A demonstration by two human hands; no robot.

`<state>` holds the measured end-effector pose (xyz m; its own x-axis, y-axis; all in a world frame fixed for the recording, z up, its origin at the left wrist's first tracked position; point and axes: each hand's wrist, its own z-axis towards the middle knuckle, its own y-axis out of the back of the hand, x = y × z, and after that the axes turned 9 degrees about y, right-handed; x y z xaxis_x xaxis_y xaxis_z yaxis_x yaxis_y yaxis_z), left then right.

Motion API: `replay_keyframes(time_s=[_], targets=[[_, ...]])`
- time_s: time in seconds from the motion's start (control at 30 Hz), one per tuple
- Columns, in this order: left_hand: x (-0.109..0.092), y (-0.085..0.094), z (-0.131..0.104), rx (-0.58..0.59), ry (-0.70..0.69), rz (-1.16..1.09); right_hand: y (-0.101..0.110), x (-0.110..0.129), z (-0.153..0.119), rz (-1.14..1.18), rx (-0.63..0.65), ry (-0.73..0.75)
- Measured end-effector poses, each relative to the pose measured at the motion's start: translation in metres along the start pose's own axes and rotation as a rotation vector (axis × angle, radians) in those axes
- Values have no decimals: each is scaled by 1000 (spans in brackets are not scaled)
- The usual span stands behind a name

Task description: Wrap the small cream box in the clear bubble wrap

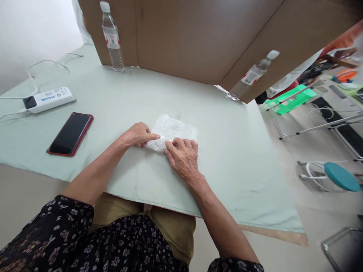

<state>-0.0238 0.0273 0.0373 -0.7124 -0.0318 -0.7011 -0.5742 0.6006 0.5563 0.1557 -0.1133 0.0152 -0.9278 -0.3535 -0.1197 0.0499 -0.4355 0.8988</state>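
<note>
A sheet of clear bubble wrap (177, 129) lies on the pale green tablecloth (224, 158) in front of me. My left hand (139, 135) is at its left edge, index finger stretched out onto the wrap, the other fingers curled at the edge; whether they pinch it is hidden. On the wrap's lower right part rests my right hand (183, 156), palm down, with its fingers bent and close together and the fingertips on the plastic. Whether anything lies under those fingertips I cannot make out.
A phone (70, 133) and a white power strip (51, 100) with cables lie at the left. Two water bottles, one left (112, 43) and one right (252, 77), stand against a cardboard panel (181, 37). A teal stool (342, 176) is beyond the table's right edge.
</note>
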Motion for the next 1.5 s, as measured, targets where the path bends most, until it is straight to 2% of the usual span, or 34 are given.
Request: replay_keyframes(time_s=[0.17,0.3,0.5,0.7,0.9,0.97,1.1,1.17,1.23,1.3,1.37,1.43,1.5], targets=[[2,-8,0,47,-51,-162,1,1,3,-3,-2,-10],[-7,-20,-7,91,-86,-380,2,1,4,5,16,-14],[-21,-36,-14,132,-34,-593,2,3,3,13,-7,-33],[-20,-39,-12,143,-77,-605,7,5,3,76,-11,-53],[-16,-32,-17,324,-226,-504,16,-6,-2,308,-28,-76],[-16,-34,-18,271,-293,-407,17,-11,-3,394,-50,-84],[-12,-47,-17,-45,-605,-70,19,-24,-6,509,-144,-115],[-9,-53,-15,-193,-744,66,23,-33,-10,523,-223,-228],[-5,-56,-13,-283,-821,154,27,-42,-17,516,-278,-414],[-3,-58,-13,-316,-859,207,31,-49,-30,531,-239,-604],[-3,-60,-14,-313,-870,229,31,-53,-44,577,-125,-738],[-3,-62,-16,-316,-866,239,27,-52,-55,625,-33,-814],[-4,-65,-19,-327,-866,254,21,-49,-61,659,4,-860]])
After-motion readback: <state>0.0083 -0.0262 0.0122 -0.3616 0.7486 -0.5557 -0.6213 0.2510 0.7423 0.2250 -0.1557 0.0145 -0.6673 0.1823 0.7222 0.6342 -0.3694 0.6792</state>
